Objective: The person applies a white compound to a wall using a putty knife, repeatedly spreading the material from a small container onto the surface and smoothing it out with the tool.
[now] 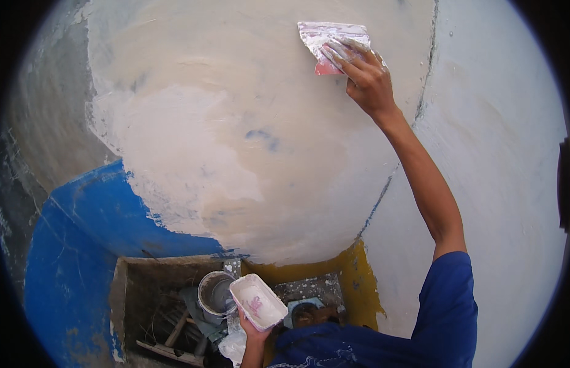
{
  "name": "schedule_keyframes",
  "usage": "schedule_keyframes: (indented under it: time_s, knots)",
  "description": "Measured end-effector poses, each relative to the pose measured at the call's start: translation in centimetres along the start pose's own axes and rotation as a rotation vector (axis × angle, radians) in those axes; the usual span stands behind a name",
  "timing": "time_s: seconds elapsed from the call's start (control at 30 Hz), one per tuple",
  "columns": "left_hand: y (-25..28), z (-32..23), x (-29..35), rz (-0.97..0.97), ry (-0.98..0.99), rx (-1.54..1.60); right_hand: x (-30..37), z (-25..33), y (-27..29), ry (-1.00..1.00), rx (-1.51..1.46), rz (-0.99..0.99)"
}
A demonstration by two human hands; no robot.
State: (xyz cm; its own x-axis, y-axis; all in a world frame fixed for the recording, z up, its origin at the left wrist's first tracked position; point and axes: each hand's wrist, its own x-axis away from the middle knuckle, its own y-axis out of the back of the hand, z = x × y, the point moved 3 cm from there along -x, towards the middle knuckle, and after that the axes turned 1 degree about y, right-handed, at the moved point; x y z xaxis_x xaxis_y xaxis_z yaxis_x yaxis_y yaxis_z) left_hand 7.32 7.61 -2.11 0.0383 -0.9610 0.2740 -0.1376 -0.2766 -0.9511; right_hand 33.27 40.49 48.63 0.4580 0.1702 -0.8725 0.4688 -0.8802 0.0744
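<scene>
High on the wall, my right hand (361, 70) grips a putty-smeared scraper (325, 38), a flat rectangular blade with a pinkish-red part below. Its face lies close against the pale, freshly coated wall (285, 92); I cannot tell whether the edge touches. White putty coats the fingers. Low down, in front of my body, my left hand (254, 331) holds a white rectangular plastic tub (258, 302) from beneath and the side. Whitish putty with a pink smear lies inside the tub.
A round bucket (216, 293) with grey residue stands beside the tub. Debris and wooden pieces (174, 331) fill a concrete-edged recess below. Blue paint (95, 214) covers the lower left wall, yellow paint (358, 276) the low corner. A cracked seam (427, 67) separates the right-hand wall (493, 153).
</scene>
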Motion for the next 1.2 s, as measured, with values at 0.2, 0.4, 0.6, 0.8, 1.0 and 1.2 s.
schedule_keyframes:
  time_s: [0.2,0.4,0.6,0.8,1.0,1.2]
  knots:
    - [-0.1,0.7,0.2,0.030,0.006,-0.027,11.2,6.5,2.4,0.003,-0.194,0.245]
    - [0.8,0.7,0.5,0.030,0.027,-0.003,-1.2,0.5,3.6,0.045,-0.166,-0.054]
    - [-1.4,1.3,0.7,0.030,-0.030,-0.061,-11.4,-4.6,2.8,0.161,-0.004,-0.124]
    - [-1.5,1.5,1.0,0.035,-0.015,-0.030,-3.1,-1.3,1.3,0.087,-0.008,0.033]
    - [-0.3,0.8,0.7,0.014,-0.023,-0.062,-0.7,0.9,2.8,0.131,-0.074,0.039]
    - [0.4,0.9,0.2,0.038,-0.033,-0.074,-5.4,-2.6,2.1,0.099,0.076,-0.108]
